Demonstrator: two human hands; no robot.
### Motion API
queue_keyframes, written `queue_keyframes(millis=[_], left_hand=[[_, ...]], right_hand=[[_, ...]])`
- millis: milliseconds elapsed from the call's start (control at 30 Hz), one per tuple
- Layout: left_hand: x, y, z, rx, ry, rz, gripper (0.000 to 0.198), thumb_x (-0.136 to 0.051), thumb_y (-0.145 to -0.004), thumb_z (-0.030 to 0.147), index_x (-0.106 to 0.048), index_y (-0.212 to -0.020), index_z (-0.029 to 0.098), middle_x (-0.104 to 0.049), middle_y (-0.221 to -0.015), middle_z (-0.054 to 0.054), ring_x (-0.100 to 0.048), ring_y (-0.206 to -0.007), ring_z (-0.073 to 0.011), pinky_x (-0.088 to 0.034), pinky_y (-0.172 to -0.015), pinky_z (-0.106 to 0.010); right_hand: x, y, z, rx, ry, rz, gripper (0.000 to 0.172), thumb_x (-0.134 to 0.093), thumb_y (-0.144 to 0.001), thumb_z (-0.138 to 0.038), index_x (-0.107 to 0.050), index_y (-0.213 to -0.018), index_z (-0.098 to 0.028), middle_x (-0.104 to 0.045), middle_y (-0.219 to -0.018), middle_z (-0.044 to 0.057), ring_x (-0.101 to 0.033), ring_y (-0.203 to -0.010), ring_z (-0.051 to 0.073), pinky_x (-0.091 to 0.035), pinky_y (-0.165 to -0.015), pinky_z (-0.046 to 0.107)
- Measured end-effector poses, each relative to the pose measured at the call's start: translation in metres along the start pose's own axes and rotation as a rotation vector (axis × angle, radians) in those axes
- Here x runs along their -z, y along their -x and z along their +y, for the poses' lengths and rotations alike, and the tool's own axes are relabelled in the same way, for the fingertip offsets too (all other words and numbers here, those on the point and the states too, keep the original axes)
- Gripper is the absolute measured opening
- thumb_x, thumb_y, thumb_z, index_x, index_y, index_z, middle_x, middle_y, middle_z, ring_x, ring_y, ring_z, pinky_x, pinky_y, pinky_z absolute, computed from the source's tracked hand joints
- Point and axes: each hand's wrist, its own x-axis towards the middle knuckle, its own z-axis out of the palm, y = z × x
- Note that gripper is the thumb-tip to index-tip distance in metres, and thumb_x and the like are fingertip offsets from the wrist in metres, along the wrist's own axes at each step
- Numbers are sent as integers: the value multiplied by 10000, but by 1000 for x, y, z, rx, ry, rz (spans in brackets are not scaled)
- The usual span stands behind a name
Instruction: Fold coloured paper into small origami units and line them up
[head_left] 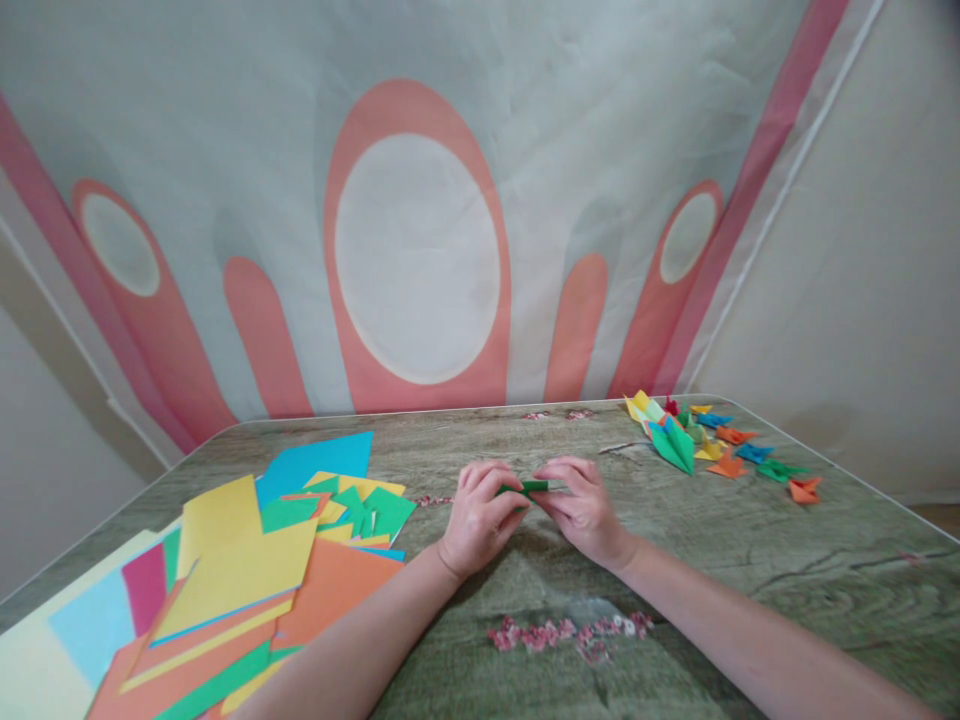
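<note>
Between my two hands, just above the middle of the table, is a small piece of folded green paper point(535, 487). My left hand point(484, 510) pinches its left end, thumb and fingers closed on it. On the other end, the fingertips and thumb of my right hand point(583, 507) are closed too. Part of the paper is hidden behind the fingers, so its full shape cannot be made out. Sheets and scraps of coloured paper point(247, 560) lie in a loose pile left of my left forearm.
Folded paper figures point(727, 464) in several colours stand at the table's right rear, beside larger folded paper planes point(670, 443). The wood-patterned tabletop point(705, 560) carries pink blossom prints point(551, 634). Behind its far edge hangs a grey and pink backdrop point(420, 400).
</note>
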Motion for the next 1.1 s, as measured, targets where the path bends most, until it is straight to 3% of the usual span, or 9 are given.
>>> queue_keyframes(millis=[433,700,933,1100], left_hand=[[0,-4,3,-101,-70,28,64,-567,-816,216,-624,-844,223,-638,-927,-10,-474,-1034,-185,-324,-910,-371],[1,-7,3,-46,-50,4,61,-562,-821,231,-615,-836,207,-627,-924,-22,-465,-1031,-192,-321,-899,-374],[1,-5,2,-49,-3,-21,56,-565,-819,220,-620,-829,219,-628,-902,-14,-467,-1027,-193,-318,-901,-380],[-4,-2,-1,2,20,-8,86,-590,-798,217,-621,-874,243,-619,-916,-15,-471,-1019,-200,-326,-894,-381]], right_hand=[[-4,0,0,30,-28,63,100,-630,-781,-200,-696,-814,-268,-624,-956,23,-473,-1006,212,-409,-854,388],[-3,0,2,-7,-48,98,69,-649,-761,-204,-672,-698,-220,-614,-947,42,-468,-1004,220,-425,-864,405],[-2,-1,-1,42,-25,57,62,-633,-771,-192,-680,-749,-226,-605,-1041,42,-454,-1038,227,-408,-888,407],[-2,-1,0,19,-23,54,101,-634,-769,-189,-698,-760,-267,-619,-958,28,-460,-1004,226,-397,-863,406]])
